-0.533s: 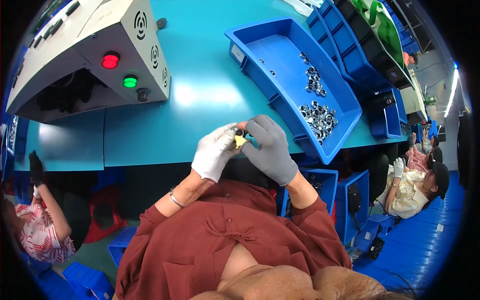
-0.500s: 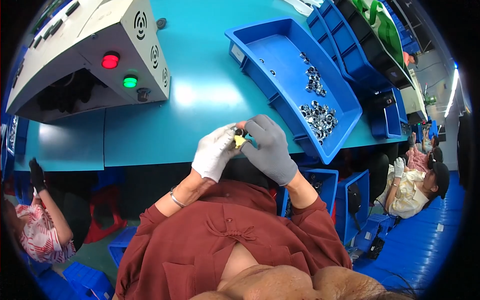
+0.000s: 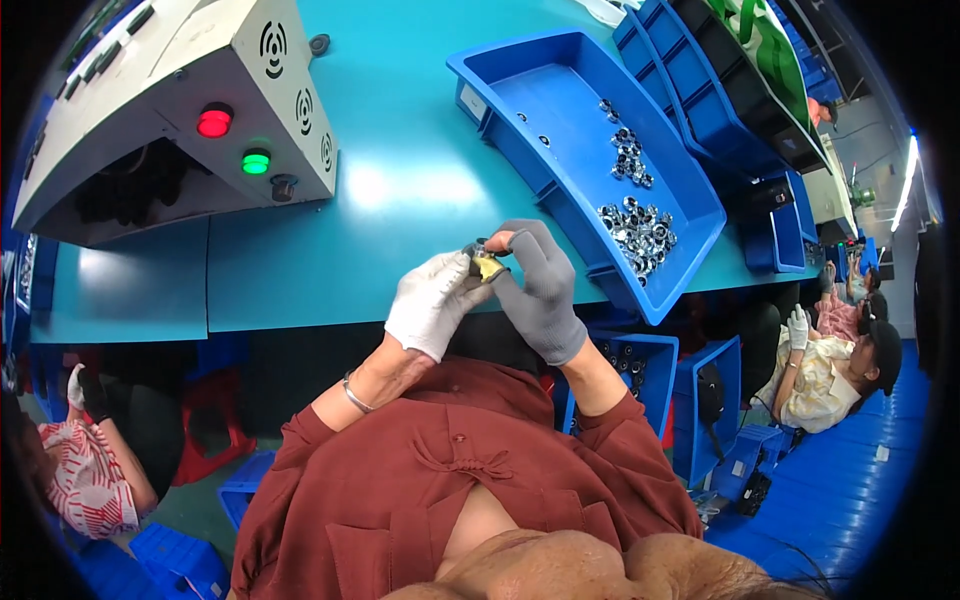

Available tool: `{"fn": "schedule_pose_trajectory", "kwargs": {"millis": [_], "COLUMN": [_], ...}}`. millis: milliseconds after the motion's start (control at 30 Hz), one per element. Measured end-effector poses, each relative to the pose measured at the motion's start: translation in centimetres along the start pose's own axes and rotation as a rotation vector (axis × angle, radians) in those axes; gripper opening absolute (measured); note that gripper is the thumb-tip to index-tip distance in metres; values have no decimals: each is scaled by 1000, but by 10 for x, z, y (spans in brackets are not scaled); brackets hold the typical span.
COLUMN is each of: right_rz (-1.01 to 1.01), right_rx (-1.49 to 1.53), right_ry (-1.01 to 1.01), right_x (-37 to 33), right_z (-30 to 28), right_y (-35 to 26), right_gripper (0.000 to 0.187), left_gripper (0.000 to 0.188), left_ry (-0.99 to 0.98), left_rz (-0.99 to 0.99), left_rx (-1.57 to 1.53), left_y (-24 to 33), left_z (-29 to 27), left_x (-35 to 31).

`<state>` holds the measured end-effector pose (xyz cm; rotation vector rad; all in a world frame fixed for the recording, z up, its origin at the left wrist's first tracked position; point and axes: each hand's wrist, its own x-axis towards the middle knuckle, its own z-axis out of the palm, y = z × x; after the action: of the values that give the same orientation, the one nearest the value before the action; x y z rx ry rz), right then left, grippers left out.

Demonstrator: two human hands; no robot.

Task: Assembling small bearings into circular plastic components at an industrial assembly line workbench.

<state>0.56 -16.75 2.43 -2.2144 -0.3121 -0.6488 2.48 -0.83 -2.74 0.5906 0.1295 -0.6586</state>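
Observation:
In front of my chest, over the table's near edge, my two gloved hands meet. My left hand [image 3: 428, 308], in a white glove, is closed on a small dark, shiny round part [image 3: 474, 254]. On the right, my right hand [image 3: 545, 295] wears a grey glove with a bare index fingertip. Its thumb and index finger close in on the same part. A small crumpled yellow piece [image 3: 489, 268], perhaps cloth, sits by the right thumb tip. The fingers partly hide both small things.
A blue tray [image 3: 520, 150] with several shiny ring-like parts [image 3: 640, 235] lies ahead right, beside stacked blue bins [image 3: 690, 85]. A white machine [image 3: 190, 90] with red and green lights stands left. Below the table at right is a blue bin [image 3: 655, 375]. Co-workers sit on both sides.
My right index finger has bent and drawn back slightly, and the small part and yellow piece have turned a little between my hands. At far left a co-worker's hands have moved lower.

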Motion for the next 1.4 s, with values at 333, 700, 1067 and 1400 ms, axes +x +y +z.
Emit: {"fn": "schedule_pose_trajectory", "kwargs": {"millis": [333,700,1067,1400], "right_rz": [-83,0,417,299], "right_rx": [-63,-6,666,675], "right_ry": [-8,-54,-43,-49], "right_x": [-11,-20,-30,-31], "right_z": [-2,2,8,4], "right_y": [0,-4,-5,2], "right_gripper": [30,37,37,28], "left_gripper": [24,25,25,26], "left_ry": [100,24,17,-108], "left_rz": [23,-11,248,656], "left_rx": [77,-24,222,676], "left_y": [0,-3,-10,4], "left_z": [8,6,13,19], "left_x": [0,4,-6,-11]}}
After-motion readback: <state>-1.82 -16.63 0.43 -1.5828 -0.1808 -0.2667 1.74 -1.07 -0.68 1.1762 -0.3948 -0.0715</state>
